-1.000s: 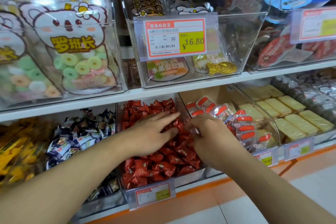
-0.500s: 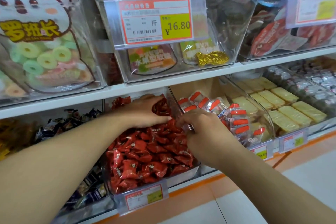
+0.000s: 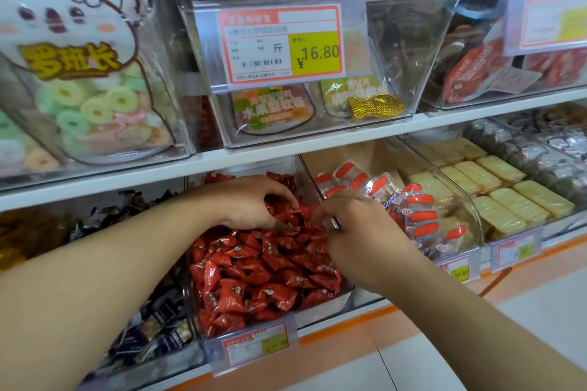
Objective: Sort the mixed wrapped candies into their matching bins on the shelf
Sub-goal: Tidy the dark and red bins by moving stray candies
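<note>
Both hands are in the clear bin (image 3: 197,311) of red wrapped candies (image 3: 254,279) on the lower shelf. My left hand (image 3: 251,203) is curled over the back of the pile and pinches a red candy (image 3: 300,210) at its fingertips. My right hand (image 3: 359,232) lies over the right side of the pile with its fingers curled down into the candies; a dark small thing shows at its thumb, and what it holds is hidden. To the right, a bin (image 3: 473,219) holds clear packets with orange-red labels (image 3: 419,216).
Left of the red bin lie dark blue and white candies (image 3: 152,320). Yellow bars (image 3: 495,197) and silver packets (image 3: 559,152) fill bins at right. The upper shelf (image 3: 317,143) carries clear bins with a 16.80 price tag (image 3: 282,41), a gold fish candy (image 3: 374,106) and ring gummies (image 3: 95,105).
My left hand has gone from lying flat on the pile to curled at the back, pinching a red candy. The view has shifted, so the bins sit further left.
</note>
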Demonstrator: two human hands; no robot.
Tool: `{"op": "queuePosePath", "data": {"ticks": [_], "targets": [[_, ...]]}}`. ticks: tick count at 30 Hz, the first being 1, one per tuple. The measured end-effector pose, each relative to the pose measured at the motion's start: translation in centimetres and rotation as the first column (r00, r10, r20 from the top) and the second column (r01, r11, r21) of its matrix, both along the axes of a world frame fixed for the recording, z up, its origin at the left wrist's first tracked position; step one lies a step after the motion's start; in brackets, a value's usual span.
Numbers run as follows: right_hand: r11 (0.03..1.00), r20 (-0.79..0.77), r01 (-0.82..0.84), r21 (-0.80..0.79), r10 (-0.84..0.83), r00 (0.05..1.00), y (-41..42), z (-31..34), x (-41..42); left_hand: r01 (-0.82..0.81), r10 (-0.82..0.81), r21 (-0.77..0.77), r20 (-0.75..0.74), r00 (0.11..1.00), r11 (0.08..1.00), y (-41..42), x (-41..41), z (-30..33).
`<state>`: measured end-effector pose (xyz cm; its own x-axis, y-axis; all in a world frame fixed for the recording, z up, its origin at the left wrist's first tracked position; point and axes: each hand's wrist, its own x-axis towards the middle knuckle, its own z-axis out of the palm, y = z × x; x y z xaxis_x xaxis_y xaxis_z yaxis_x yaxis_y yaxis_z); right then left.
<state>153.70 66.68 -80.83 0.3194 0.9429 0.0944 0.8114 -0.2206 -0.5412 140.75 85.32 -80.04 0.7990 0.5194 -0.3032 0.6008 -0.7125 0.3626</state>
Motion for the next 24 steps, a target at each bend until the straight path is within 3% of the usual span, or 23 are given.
{"op": "queuePosePath", "data": {"ticks": [7, 13, 18, 21, 24], "targets": [[1.0, -0.001, -0.001, -0.007, 0.001, 1.0, -0.1, 0.0, 0.1, 0.036, -0.037, 0.032, 0.014, 0.999, 0.999, 0.3, -2.0, 1.1], [1.0, -0.012, 0.002, 0.0, -0.002, 1.0, 0.0, -0.1, 0.1, -0.034, 0.06, -0.137, 0.193, 0.979, 0.99, 1.3, -3.5, 0.8], [1.0, -0.004, 0.001, 0.0, -0.001, 1.0, 0.0, -0.1, 0.1, -0.151, 0.239, -0.267, 0.34, 0.909, 0.952, 1.3, -3.6, 0.4], [1.0, 0.007, -0.001, 0.005, 0.001, 1.0, 0.0, -0.2, 0.1, -0.174, 0.218, -0.166, 0.302, 0.928, 0.971, 1.1, -2.6, 0.4], [1.0, 0.012, -0.006, 0.005, 0.006, 1.0, 0.0, -0.2, 0.0, -0.134, 0.133, -0.007, 0.157, 0.979, 0.991, 0.3, -1.0, 0.2]]}}
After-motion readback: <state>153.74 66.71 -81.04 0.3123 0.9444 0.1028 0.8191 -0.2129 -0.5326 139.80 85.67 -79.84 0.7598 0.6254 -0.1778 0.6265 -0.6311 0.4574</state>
